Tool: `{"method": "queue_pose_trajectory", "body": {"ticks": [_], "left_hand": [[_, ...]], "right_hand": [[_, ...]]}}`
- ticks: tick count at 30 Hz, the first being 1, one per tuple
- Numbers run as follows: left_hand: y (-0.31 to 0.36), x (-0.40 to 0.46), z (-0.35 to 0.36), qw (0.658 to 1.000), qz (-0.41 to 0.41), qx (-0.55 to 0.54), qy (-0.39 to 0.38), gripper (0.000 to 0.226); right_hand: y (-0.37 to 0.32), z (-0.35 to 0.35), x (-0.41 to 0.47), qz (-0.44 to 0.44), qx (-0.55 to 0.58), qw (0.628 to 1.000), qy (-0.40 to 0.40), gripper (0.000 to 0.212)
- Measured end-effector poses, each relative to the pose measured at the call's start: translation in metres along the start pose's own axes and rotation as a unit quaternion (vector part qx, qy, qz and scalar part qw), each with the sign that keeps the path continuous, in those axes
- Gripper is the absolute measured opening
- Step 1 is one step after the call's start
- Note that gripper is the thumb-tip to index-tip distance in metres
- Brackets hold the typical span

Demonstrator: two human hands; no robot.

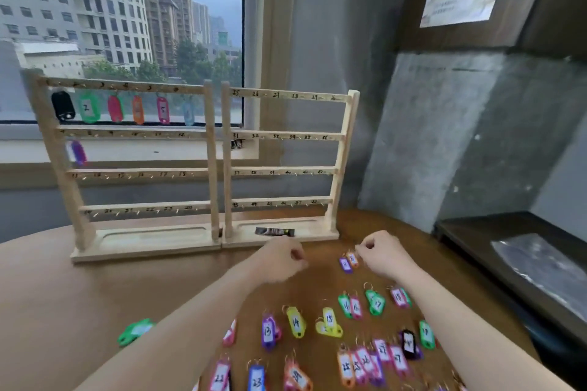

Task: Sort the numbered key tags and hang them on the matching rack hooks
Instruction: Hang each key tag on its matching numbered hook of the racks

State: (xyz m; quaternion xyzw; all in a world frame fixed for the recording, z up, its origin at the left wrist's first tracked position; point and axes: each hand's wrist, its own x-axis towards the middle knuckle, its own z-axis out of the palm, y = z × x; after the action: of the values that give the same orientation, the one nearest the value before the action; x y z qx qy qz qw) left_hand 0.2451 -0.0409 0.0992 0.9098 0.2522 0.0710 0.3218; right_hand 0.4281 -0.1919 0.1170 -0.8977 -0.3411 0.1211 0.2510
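Two wooden hook racks stand side by side on the table, the left rack [136, 133] and the right rack [286, 136], each with numbered rails. Several coloured tags hang on the left rack's top rail, among them a green tag 2 [89, 108] and a pink tag 5 [163, 109]. A purple tag [77, 153] hangs on the second rail. My right hand [386, 252] pinches the ring of an orange and a purple tag [348, 260] just above the table. My left hand [281, 259] hovers in front of the right rack with fingers curled, blurred, holding nothing I can see.
Many numbered tags lie spread over the brown table [79, 311], such as yellow 14 [296, 322], yellow 15 [329, 320] and a lone green tag [136, 330] at the left. A small dark tube [274, 231] lies in the right rack's base tray. A dark shelf [508, 251] borders the right.
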Motion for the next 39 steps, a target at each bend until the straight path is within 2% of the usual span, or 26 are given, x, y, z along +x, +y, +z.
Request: {"method": "queue_pose_trajectory", "body": {"ticks": [4,9,15,18,23,25,29,31,34,37,39], "left_hand": [[0.019,0.051,0.049,1.0,-0.01,0.006,-0.009,0.019],[0.027,0.098,0.086,0.998,-0.056,-0.005,0.009,0.027],[0.027,0.128,0.102,0.994,-0.094,-0.009,0.051,0.017],[0.021,0.135,0.101,0.993,-0.104,-0.03,0.042,0.015],[0.014,0.129,0.094,0.994,-0.095,-0.052,0.025,0.01],[0.011,0.12,0.091,0.995,-0.089,-0.044,0.031,0.006],[-0.002,0.097,0.073,0.995,-0.081,-0.048,0.045,0.013],[-0.009,0.083,0.056,0.993,-0.083,-0.066,0.056,0.017],[-0.017,0.062,0.028,0.986,-0.1,-0.104,0.078,0.018],[-0.032,0.03,-0.008,0.978,-0.101,-0.14,0.115,0.019],[-0.042,0.008,-0.029,0.974,-0.105,-0.144,0.14,0.018]], "right_hand": [[0.038,0.004,0.022,0.005,-0.041,0.999,-0.013,0.019],[0.05,0.023,0.054,0.012,-0.075,0.996,-0.038,0.013],[0.051,0.041,0.087,0.039,-0.134,0.989,-0.039,0.037],[0.051,0.043,0.101,0.049,-0.127,0.989,-0.063,0.04],[0.045,0.048,0.105,0.046,-0.141,0.984,-0.096,0.033],[0.04,0.05,0.102,0.043,-0.144,0.984,-0.094,0.032],[0.026,0.054,0.093,0.025,-0.154,0.984,-0.081,0.041],[0.021,0.056,0.089,0.024,-0.146,0.986,-0.081,0.04],[0.017,0.057,0.085,0.012,-0.101,0.988,-0.113,0.027],[-0.005,0.062,0.067,-0.047,-0.013,0.989,-0.143,0.019],[-0.027,0.065,0.052,-0.089,0.052,0.983,-0.149,0.025]]}}
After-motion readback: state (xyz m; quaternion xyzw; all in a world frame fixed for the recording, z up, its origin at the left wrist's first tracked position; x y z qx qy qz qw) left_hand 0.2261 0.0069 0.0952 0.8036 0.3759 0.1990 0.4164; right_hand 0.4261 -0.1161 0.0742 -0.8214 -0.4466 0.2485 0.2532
